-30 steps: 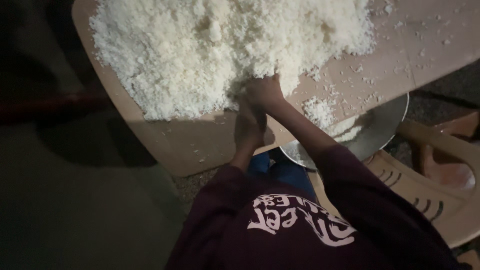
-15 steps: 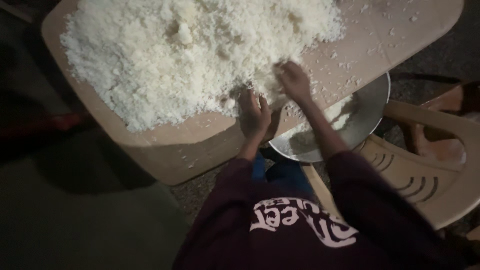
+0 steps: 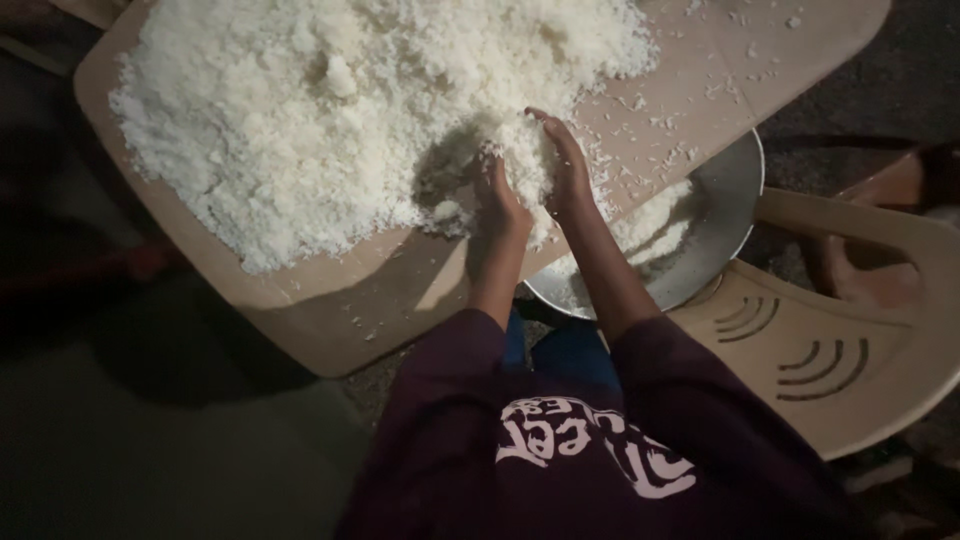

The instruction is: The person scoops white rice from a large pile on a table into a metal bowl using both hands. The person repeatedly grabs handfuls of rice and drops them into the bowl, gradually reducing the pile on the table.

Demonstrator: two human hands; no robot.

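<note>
Head view: left hand point(image 3: 503, 205) and right hand point(image 3: 563, 165), forearms extended, palms facing, cupped loosely around a clump at the near edge of the heaped white cooked rice point(image 3: 350, 100) on the beige plastic surface point(image 3: 330, 310), above a round steel bowl point(image 3: 735, 200).

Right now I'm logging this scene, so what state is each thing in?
Rice heap: piled loose on the table, scattered at the edges.
Table: upright, strewn with stray grains.
Metal bowl: under the table edge, partly filled with rice.
Left hand: cupped in the rice.
Right hand: cupped in the rice, facing the left.
Plastic chair: unoccupied.
</note>
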